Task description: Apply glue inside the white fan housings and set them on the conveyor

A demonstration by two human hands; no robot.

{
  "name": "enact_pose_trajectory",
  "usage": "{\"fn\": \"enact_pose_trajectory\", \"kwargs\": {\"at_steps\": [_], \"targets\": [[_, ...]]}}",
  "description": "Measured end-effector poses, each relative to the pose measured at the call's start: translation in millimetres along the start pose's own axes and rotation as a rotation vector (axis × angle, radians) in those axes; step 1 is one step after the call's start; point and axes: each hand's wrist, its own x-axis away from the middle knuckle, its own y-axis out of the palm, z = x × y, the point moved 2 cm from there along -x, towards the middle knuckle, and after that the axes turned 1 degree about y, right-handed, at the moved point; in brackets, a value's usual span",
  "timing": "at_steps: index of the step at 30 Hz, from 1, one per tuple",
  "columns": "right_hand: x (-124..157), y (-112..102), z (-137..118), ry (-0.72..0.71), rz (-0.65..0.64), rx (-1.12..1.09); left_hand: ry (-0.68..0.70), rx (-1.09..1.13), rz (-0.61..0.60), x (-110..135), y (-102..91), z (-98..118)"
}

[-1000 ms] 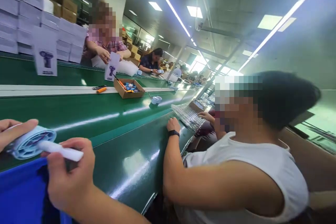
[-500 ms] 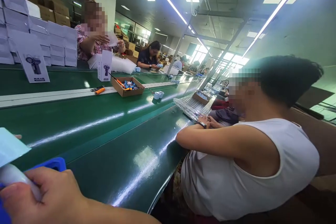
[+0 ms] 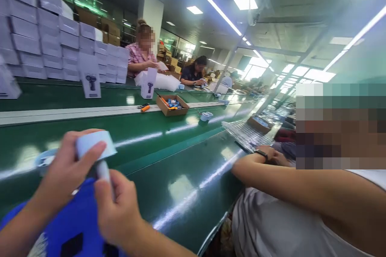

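Observation:
I hold a small light-blue handheld fan (image 3: pixel 95 145) with both hands over a blue bin (image 3: pixel 68 225). My left hand (image 3: pixel 68 166) wraps its round head from the left, fingers closed. My right hand (image 3: pixel 116 204) grips the white handle (image 3: pixel 104 172) from below. Another pale-blue fan part (image 3: pixel 45 160) lies on the green conveyor belt (image 3: pixel 169 144) just behind my left hand.
A person in a white sleeveless top (image 3: pixel 301 213) sits close on my right, forearm (image 3: pixel 253 164) on the belt edge. Farther along are a cardboard box of parts (image 3: pixel 172 105), an orange tool (image 3: pixel 145 108), fan heads (image 3: pixel 206 116), plastic trays (image 3: pixel 245 134), upright white product boxes (image 3: pixel 89 76), stacked boxes (image 3: pixel 45 36) and other workers (image 3: pixel 141 54).
My view swung left and up. Both hands came back up into view with the fan, left hand now wrapped round its head. The neighbour's arm stays on the belt edge.

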Motion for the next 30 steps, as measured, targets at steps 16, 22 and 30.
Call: {"fn": "enact_pose_trajectory", "kwargs": {"at_steps": [16, 22, 30], "targets": [[4.1, 1.5, 31.3, 0.131, -0.082, 0.265, -0.196, 0.130, 0.121, -26.1, -64.3, -35.6], [8.3, 6.2, 36.6, 0.200, -0.088, 0.234, -0.176, -0.631, 0.107, -40.0, -95.3, -67.4], [19.1, 15.7, 36.9, -0.041, 0.001, 0.178, -0.101, -0.620, -0.291, -28.6, -62.7, -97.7]]}}
